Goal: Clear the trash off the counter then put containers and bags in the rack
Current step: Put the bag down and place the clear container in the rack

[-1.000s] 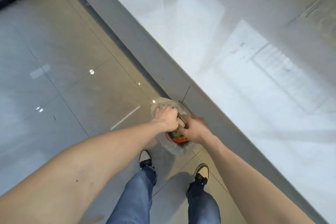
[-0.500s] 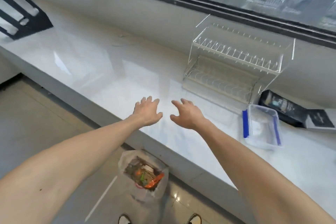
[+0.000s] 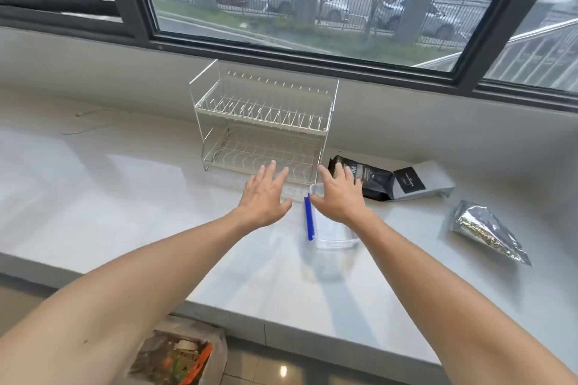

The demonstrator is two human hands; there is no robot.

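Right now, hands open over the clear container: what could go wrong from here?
1. The clear container is see-through on a glossy counter; its edges are hard to judge, so the right hand may mis-grip.
2. The rack is light wire; pushing the container in could shove it.
3. The black bag lies close by the right hand and could get knocked.

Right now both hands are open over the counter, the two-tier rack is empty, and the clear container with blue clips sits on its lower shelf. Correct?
Not quite. The head view shows the clear container on the counter in front of the two-tier rack, under the right hand. The left hand is open too, and the rack is empty.
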